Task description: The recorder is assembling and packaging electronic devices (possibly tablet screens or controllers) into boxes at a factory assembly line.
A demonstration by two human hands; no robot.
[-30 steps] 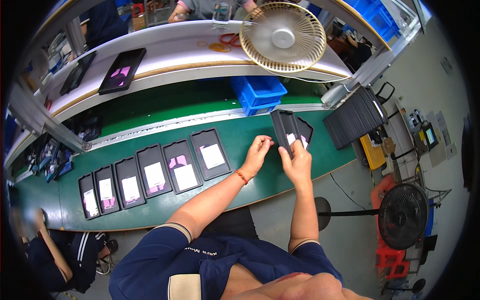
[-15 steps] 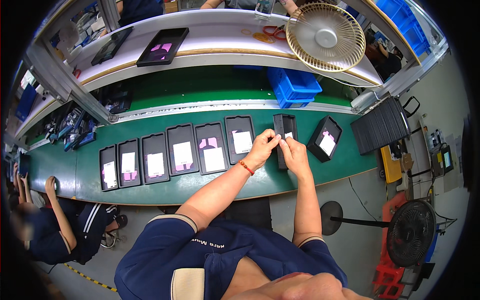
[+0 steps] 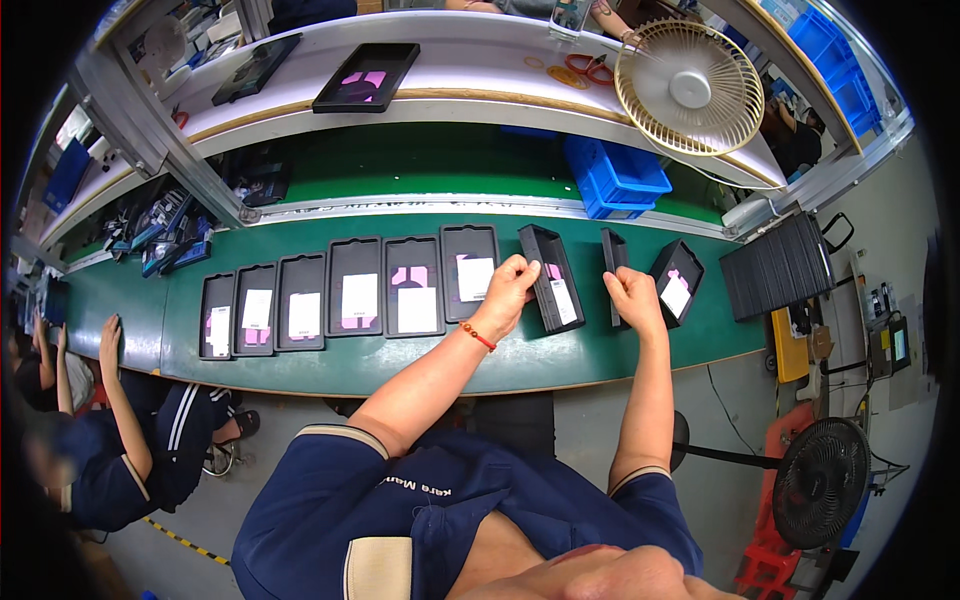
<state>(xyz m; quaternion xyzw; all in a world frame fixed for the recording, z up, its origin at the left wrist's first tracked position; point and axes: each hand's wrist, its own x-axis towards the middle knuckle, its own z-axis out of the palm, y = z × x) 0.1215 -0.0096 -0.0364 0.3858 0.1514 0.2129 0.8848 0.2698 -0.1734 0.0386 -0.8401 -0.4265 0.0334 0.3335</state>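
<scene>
My left hand (image 3: 503,296) has its fingers closed on the left side wall of a black tray (image 3: 541,246), which is tilted on the green table. Inside that tray are a white label card and pink pieces. To its right, my right hand (image 3: 636,300) grips another black tray (image 3: 612,247), held nearly on edge, so its inside is hidden. Just past the right hand stands a third black tray (image 3: 684,256) with a white card and pink pieces. Left of my left hand lies a row of several similar trays, the closest one (image 3: 469,240) also holding a white card.
A stack of black trays (image 3: 778,268) sits at the table's right end. Blue bins (image 3: 618,178) stand behind the table, below a shelf (image 3: 480,75) carrying a fan (image 3: 690,90), red scissors (image 3: 590,68) and a black tray (image 3: 366,78). Another person (image 3: 110,440) sits at the left.
My hands have moved apart. Two trays that were together between them are now separate, one in each hand. The view has shifted slightly.
</scene>
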